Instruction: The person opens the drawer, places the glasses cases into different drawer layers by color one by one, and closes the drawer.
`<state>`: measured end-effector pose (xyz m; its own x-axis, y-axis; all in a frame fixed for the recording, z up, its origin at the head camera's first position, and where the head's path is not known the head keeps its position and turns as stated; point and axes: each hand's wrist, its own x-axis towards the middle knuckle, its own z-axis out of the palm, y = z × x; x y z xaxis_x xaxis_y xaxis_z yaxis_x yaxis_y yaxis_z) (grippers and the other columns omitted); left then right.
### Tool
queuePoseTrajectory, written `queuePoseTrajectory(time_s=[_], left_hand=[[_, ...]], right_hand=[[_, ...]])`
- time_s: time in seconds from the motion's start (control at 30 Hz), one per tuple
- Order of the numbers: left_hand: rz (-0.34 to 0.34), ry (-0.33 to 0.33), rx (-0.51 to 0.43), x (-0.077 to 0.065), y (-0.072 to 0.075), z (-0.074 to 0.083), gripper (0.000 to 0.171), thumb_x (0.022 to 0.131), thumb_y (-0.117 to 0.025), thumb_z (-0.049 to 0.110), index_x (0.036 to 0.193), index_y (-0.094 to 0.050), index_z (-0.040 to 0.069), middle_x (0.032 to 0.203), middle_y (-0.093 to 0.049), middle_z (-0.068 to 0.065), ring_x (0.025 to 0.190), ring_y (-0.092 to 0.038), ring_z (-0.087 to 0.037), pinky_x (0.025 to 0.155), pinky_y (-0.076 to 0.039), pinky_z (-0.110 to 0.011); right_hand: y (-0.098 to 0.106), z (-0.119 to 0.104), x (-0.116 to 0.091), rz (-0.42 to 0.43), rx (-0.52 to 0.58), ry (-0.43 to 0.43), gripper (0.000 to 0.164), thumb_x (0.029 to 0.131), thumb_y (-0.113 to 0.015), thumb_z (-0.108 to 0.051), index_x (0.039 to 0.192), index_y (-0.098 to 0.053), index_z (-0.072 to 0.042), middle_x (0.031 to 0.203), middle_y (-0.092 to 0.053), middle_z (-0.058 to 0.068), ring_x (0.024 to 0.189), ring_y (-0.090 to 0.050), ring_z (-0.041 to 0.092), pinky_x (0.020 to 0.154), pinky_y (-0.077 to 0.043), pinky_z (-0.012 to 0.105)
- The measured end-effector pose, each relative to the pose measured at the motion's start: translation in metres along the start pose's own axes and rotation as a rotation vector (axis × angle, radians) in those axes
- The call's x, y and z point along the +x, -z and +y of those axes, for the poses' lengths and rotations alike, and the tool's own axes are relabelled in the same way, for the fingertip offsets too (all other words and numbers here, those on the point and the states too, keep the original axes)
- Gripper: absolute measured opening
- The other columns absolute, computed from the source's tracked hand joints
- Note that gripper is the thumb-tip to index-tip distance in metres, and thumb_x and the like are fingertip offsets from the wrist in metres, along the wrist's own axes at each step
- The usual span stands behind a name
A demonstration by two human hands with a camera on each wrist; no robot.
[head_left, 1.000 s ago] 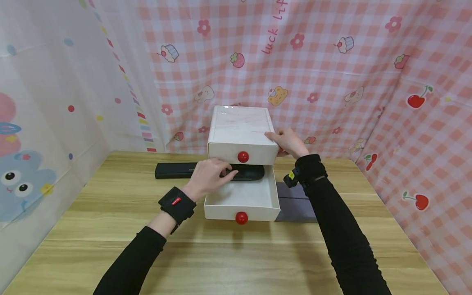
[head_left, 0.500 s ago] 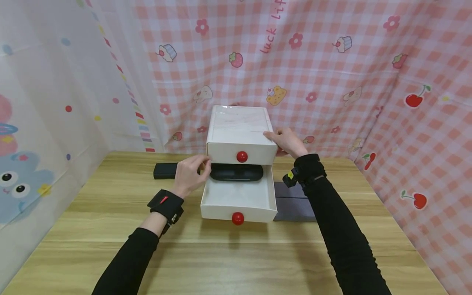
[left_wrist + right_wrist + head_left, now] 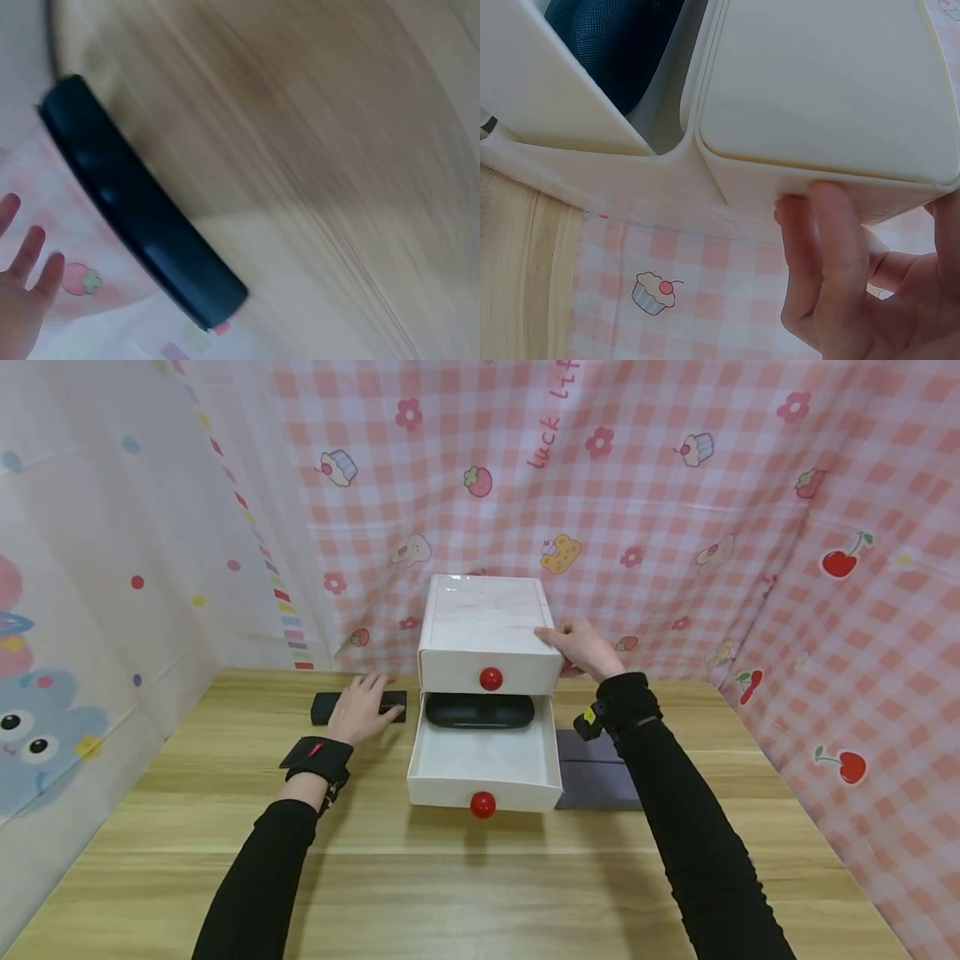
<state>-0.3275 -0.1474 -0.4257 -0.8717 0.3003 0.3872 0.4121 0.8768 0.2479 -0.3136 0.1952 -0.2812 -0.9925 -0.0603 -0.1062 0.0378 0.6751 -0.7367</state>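
Observation:
My left hand is over a long black box on the table, its fingers spread and straight. In the left wrist view the black box lies beyond the fingers, and there is a gap between them. My right hand holds the right side of a white two-drawer box, thumb on the top edge and bent fingers against the side wall. Its lower drawer is pulled out. At the back of that drawer lies a black oblong case with a textured surface in the right wrist view.
A grey folded cloth or flat pad lies right of the drawer, partly behind the right forearm. Red round knobs stick out from both drawers. A pink checked curtain hangs close behind the table.
My left hand has left the case in the drawer and moved left to the black box, its fingers spreading. The right hand stays on the drawer box.

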Motion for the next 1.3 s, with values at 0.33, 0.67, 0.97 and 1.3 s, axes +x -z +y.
queuePoseTrajectory(time_s=[0.33,0.67,0.97,1.3], left_hand=[[-0.264,0.146,0.139,-0.006,-0.007,-0.023,0.077,0.078,-0.070,0.038,0.141,-0.033,0.017,0.147,-0.029,-0.017,0.137,-0.014,-0.043,0.096,-0.012,-0.075],[-0.233,0.193,0.176,-0.014,-0.013,-0.029,0.063,0.082,-0.067,0.025,0.138,-0.039,0.018,0.141,-0.039,-0.017,0.131,-0.029,-0.044,0.094,-0.014,-0.076],[-0.249,0.182,0.145,-0.012,-0.008,-0.023,0.061,0.080,-0.070,0.028,0.134,-0.044,0.013,0.134,-0.044,-0.022,0.121,-0.035,-0.050,0.089,-0.026,-0.074],[-0.266,0.186,0.110,-0.020,-0.003,-0.007,0.060,0.077,-0.073,0.019,0.129,-0.046,0.010,0.129,-0.050,-0.022,0.113,-0.048,-0.048,0.083,-0.024,-0.078]], right_hand=[[-0.003,0.000,0.000,-0.005,-0.001,-0.010,0.050,0.090,-0.047,-0.050,0.109,-0.053,-0.004,0.103,-0.057,0.012,0.080,-0.056,0.019,0.073,-0.052,0.035],[-0.003,-0.002,0.002,0.002,-0.005,-0.016,0.047,0.090,-0.048,-0.050,0.104,-0.053,-0.005,0.095,-0.055,0.009,0.076,-0.056,0.018,0.068,-0.052,0.032],[-0.001,-0.002,0.000,0.001,0.012,-0.007,0.046,0.091,-0.047,-0.048,0.102,-0.052,-0.004,0.096,-0.054,0.010,0.077,-0.055,0.018,0.069,-0.052,0.032],[0.000,0.000,0.001,0.005,0.009,-0.011,0.044,0.091,-0.047,-0.049,0.098,-0.050,-0.005,0.095,-0.054,0.009,0.077,-0.055,0.017,0.062,-0.051,0.026]])
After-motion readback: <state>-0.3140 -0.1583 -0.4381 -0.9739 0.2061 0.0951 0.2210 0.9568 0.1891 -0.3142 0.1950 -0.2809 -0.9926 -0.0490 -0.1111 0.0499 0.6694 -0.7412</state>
